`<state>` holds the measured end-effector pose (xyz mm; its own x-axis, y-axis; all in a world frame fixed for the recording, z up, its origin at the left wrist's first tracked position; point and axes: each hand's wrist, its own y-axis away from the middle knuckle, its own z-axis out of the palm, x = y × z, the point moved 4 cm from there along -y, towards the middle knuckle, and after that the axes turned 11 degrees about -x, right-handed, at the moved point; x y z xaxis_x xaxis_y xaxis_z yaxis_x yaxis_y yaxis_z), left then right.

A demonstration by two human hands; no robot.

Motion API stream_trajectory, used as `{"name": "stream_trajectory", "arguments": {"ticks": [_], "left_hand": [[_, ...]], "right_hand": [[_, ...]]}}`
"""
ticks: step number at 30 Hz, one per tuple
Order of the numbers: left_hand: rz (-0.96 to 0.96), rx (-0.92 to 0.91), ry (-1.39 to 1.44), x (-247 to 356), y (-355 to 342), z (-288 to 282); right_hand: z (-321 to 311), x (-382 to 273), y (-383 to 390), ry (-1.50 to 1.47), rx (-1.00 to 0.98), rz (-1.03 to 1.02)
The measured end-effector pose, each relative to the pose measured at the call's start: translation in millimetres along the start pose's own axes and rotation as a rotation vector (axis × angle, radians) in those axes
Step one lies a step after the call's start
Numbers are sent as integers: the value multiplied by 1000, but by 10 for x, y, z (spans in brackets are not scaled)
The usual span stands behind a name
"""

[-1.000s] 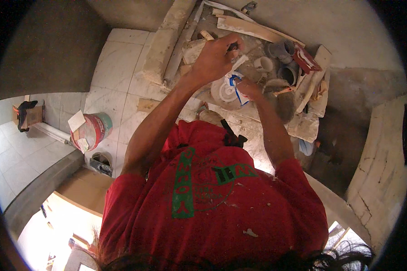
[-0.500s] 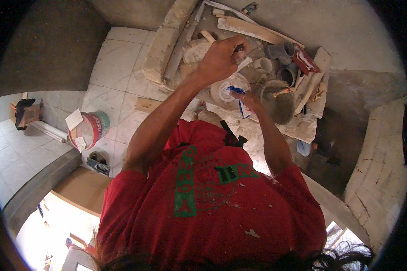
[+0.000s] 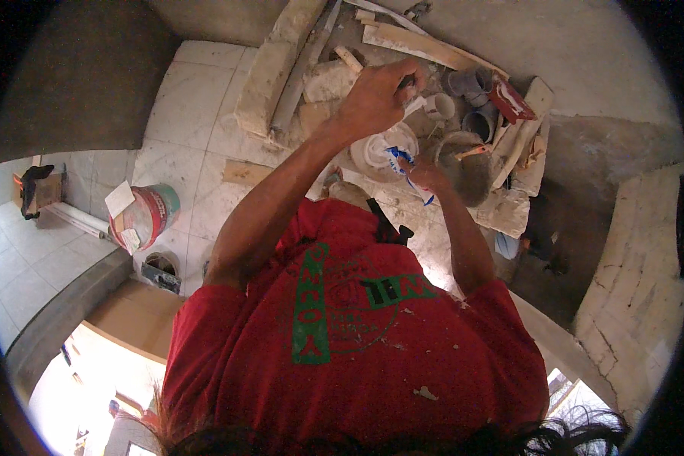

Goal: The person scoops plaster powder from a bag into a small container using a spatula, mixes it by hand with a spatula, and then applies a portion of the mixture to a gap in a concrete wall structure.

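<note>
The fingers of the right hand [image 3: 432, 179] are pressed together on a white and blue packet [image 3: 400, 156], and one end pokes out on each side of them. The fingers of the left hand [image 3: 376, 100] are curled in and seem to pinch a white strip [image 3: 413, 106]; something dark shows inside the curl, but I cannot tell what it is. A second ago the right hand was higher up, by the right side of the round white tub [image 3: 366, 158]. Now that hand is lower and off to the side, and the packet leans more. Its top end is over the tub's near right side, and its bottom end points back toward the person. The left hand has also slid a bit to the right, so its strip is now by the white cup [image 3: 438, 108]. For the work, this seems to mean that the packet is being turned near the tub, and the two hands stay apart. I cannot tell if the packet is open. Just right of the right hand is a dirty pail [image 3: 463, 181], with an orange handle [image 3: 475, 151] across its top. Past that are grey pipes [image 3: 467, 81], a red thing [image 3: 511, 100] and some boards [image 3: 414, 44]. Far to the left, a red and green bucket [image 3: 148, 215] is on the tiles [image 3: 197, 91].
</note>
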<state>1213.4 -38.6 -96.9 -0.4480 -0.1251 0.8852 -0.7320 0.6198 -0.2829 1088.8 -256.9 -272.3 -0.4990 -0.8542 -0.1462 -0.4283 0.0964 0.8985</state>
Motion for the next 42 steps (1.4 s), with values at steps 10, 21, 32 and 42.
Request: {"name": "stream_trajectory", "arguments": {"ticks": [10,21,32,42], "left_hand": [[-28,21,47,-19,3,-43],[26,49,33,-35,-3,-69],[-40,82,38,-27,28,-160],[-39,73,46,-63,34,-216]], "right_hand": [[137,401,-546,344,130,-222],[-285,443,-1324,1110,50,-185],[-180,-487,-1103,379,169,-331],[284,-107,-507,376,125,-286]]}}
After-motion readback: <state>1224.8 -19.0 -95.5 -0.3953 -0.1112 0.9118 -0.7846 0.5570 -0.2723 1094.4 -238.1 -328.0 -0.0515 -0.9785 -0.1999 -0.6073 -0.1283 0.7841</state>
